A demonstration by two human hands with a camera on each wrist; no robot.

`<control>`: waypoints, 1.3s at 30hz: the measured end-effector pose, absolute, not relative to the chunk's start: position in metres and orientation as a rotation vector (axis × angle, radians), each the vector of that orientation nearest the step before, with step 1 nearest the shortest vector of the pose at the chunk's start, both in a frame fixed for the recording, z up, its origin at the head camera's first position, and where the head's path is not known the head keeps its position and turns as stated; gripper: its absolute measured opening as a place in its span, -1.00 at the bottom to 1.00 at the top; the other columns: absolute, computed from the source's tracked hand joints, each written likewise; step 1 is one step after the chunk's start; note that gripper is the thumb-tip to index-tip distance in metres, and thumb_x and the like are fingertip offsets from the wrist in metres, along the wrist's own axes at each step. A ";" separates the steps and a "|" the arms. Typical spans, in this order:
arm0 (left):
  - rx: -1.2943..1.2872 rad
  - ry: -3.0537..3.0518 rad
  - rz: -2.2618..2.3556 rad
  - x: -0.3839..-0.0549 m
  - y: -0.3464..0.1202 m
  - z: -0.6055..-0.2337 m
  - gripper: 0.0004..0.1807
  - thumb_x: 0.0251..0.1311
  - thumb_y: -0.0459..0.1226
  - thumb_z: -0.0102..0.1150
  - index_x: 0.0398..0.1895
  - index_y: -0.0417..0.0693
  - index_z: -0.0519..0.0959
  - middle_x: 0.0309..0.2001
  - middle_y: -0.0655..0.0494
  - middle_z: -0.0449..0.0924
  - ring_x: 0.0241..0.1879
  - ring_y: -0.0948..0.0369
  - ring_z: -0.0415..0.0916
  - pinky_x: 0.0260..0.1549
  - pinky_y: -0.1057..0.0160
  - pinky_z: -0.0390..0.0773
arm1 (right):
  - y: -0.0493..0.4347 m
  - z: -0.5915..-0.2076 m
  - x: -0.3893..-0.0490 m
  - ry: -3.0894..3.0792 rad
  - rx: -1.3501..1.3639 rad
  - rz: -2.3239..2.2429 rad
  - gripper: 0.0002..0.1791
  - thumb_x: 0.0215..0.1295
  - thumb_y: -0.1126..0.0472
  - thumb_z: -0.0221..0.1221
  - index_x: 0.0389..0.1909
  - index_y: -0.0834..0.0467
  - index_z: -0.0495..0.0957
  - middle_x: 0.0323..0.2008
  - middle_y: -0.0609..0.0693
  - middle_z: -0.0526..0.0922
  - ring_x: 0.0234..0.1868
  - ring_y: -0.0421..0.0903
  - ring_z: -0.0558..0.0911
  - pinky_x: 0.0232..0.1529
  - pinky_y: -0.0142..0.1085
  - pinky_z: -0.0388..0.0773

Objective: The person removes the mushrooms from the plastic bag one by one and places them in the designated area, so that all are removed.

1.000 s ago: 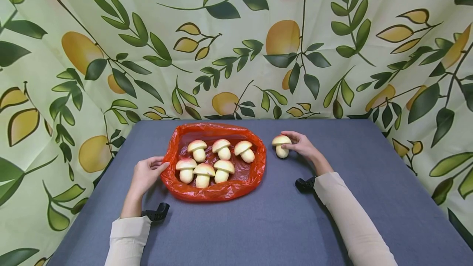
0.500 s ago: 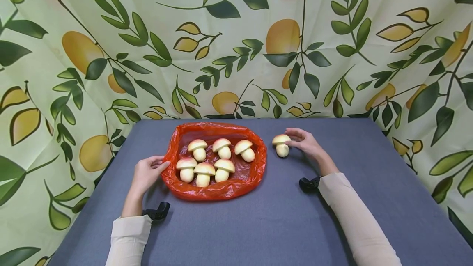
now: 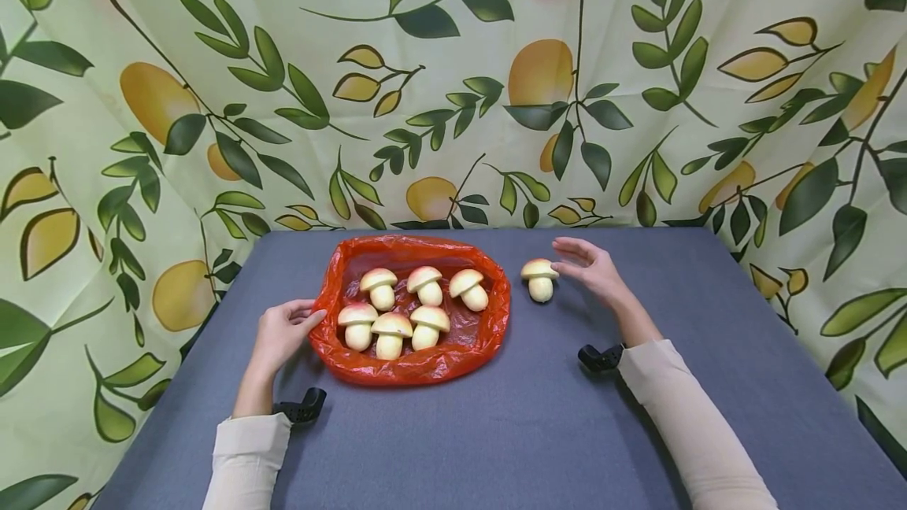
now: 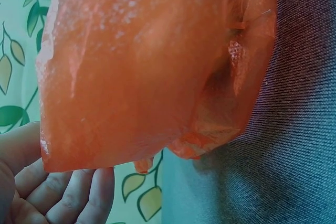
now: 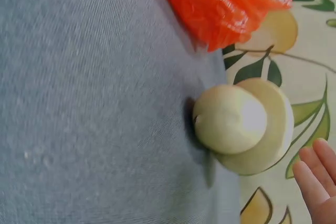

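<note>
A red plastic bag point(image 3: 411, 372) lies with its mouth spread wide, several toy mushrooms point(image 3: 428, 325) inside it. My left hand point(image 3: 279, 337) pinches the bag's left rim between thumb and fingers; the left wrist view shows the bag's thin wall point(image 4: 131, 87) hiding part of the fingers. To the right of the bag, one more toy mushroom point(image 3: 540, 282) with a pale stem and yellowish-red cap lies on the table. Just right of that mushroom is my right hand point(image 3: 594, 270), fingers spread and holding nothing. In the right wrist view the mushroom point(image 5: 231, 119) stands apart from the fingertips.
The table point(image 3: 453, 447) has a grey-blue cloth. A curtain point(image 3: 453, 85) printed with leaves and fruit hangs behind it and along both sides. Black camera mounts point(image 3: 601, 357) sit at both wrists.
My right hand has let go of the lone mushroom and drawn back slightly to the right, its fingers opening. The mushroom stays on the table. My left hand keeps its hold on the bag.
</note>
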State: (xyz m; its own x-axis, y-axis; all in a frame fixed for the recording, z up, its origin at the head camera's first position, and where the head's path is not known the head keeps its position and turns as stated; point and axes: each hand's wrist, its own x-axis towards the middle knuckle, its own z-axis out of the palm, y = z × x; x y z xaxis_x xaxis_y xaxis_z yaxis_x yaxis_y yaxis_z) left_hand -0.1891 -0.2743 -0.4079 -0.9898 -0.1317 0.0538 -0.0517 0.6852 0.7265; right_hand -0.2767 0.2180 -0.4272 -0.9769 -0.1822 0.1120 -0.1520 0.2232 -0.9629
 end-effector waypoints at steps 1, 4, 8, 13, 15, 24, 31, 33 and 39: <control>0.154 -2.790 -1.197 -0.189 -0.274 -0.408 -0.61 0.25 -0.26 0.21 0.00 -0.42 0.57 -0.14 -0.36 0.67 -0.10 -0.11 0.67 -0.43 0.64 0.44 | 0.217 -0.426 -0.276 2.431 -0.348 -1.924 -0.36 0.25 0.29 0.24 0.31 0.40 0.27 -0.05 -0.42 0.54 0.03 -0.52 0.53 0.02 -0.69 0.47; 0.155 -2.788 -1.199 -0.189 -0.275 -0.408 -0.61 0.25 -0.25 0.21 0.01 -0.41 0.57 -0.13 -0.35 0.67 -0.09 -0.12 0.67 -0.42 0.64 0.44 | 0.213 -0.421 -0.272 2.418 -0.369 -1.943 -0.37 0.25 0.29 0.24 0.30 0.39 0.28 -0.11 -0.52 0.51 -0.01 -0.58 0.52 0.01 -0.69 0.47; 0.160 -2.788 -1.206 -0.189 -0.275 -0.408 -0.60 0.25 -0.24 0.22 0.00 -0.40 0.58 -0.14 -0.34 0.68 -0.12 -0.07 0.68 -0.42 0.62 0.46 | 0.207 -0.415 -0.266 2.403 -0.397 -1.972 -0.38 0.24 0.32 0.24 0.28 0.41 0.30 -0.11 -0.51 0.53 -0.02 -0.57 0.53 0.02 -0.67 0.48; 0.160 -2.790 -1.202 -0.190 -0.275 -0.408 -0.60 0.24 -0.23 0.22 0.00 -0.40 0.58 -0.14 -0.34 0.68 -0.12 -0.08 0.68 -0.38 0.55 0.54 | 0.197 -0.410 -0.260 2.358 -0.499 -2.028 -0.41 0.22 0.41 0.22 0.24 0.49 0.29 -0.11 -0.48 0.58 -0.03 -0.54 0.57 0.03 -0.64 0.50; 0.156 -2.789 -1.197 -0.190 -0.275 -0.407 -0.61 0.24 -0.24 0.22 0.00 -0.40 0.58 -0.14 -0.34 0.68 -0.10 -0.10 0.68 -0.36 0.50 0.59 | 0.193 -0.409 -0.257 2.337 -0.537 -2.046 -0.42 0.21 0.43 0.21 0.23 0.52 0.29 -0.11 -0.47 0.60 -0.03 -0.52 0.58 0.02 -0.63 0.52; 0.140 -2.785 -1.196 -0.188 -0.275 -0.407 -0.62 0.24 -0.26 0.21 -0.01 -0.41 0.58 -0.15 -0.34 0.68 -0.10 -0.11 0.67 -0.34 0.47 0.61 | 0.179 -0.409 -0.248 2.309 -0.578 -2.020 -0.44 0.21 0.39 0.24 0.21 0.49 0.33 -0.10 -0.44 0.60 0.04 -0.38 0.61 0.04 -0.59 0.53; 0.151 -2.784 -1.197 -0.188 -0.275 -0.407 -0.62 0.24 -0.26 0.22 -0.01 -0.41 0.58 -0.15 -0.34 0.68 -0.11 -0.10 0.67 -0.39 0.56 0.54 | 0.163 -0.415 -0.234 2.284 -0.586 -1.967 -0.47 0.21 0.36 0.25 0.18 0.46 0.37 -0.04 -0.21 0.64 0.01 -0.39 0.63 -0.01 -0.58 0.56; 0.151 -2.784 -1.195 -0.188 -0.274 -0.407 -0.62 0.24 -0.26 0.22 -0.01 -0.41 0.58 -0.15 -0.34 0.68 -0.11 -0.10 0.68 -0.41 0.59 0.50 | 0.158 -0.416 -0.230 2.282 -0.607 -1.960 -0.48 0.20 0.38 0.25 0.17 0.47 0.38 0.04 0.06 0.64 0.02 -0.36 0.64 -0.01 -0.57 0.56; 0.145 -2.779 -1.183 -0.187 -0.273 -0.406 -0.62 0.23 -0.26 0.23 -0.02 -0.42 0.59 -0.16 -0.35 0.68 -0.12 -0.11 0.68 -0.33 0.43 0.62 | 0.144 -0.418 -0.220 2.175 -0.666 -1.963 -0.46 0.18 0.43 0.23 0.17 0.53 0.35 0.17 0.58 0.39 0.08 -0.24 0.64 0.05 -0.50 0.57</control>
